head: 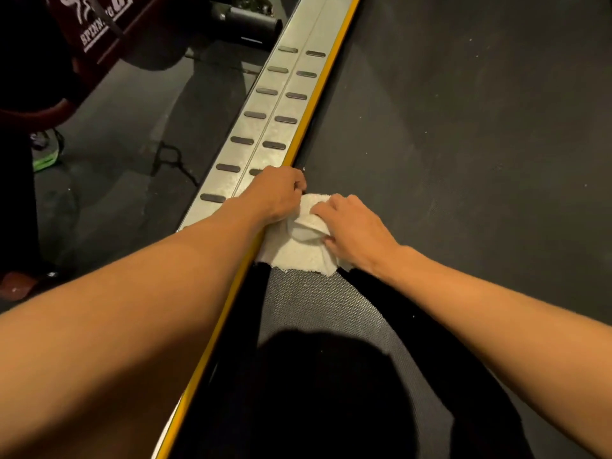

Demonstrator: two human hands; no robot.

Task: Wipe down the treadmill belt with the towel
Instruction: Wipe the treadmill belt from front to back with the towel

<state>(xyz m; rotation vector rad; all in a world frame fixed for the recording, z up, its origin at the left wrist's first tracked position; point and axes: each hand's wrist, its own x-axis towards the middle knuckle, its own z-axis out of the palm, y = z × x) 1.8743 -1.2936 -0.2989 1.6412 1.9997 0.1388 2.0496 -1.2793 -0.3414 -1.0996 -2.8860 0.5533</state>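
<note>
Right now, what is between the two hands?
In the head view, the white towel, bunched on the treadmill belt by the yellow strip; left hand and right hand grip it.

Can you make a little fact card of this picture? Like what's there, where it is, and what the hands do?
place: dark treadmill belt, with a yellow strip and a silver side rail on its left
towel: white, bunched, at the belt's left edge, touching the yellow strip
left hand: holds the towel's left part, fingers curled
right hand: pinches a fold of the towel
nearby: maroon machine on the floor, left of the rail
</note>
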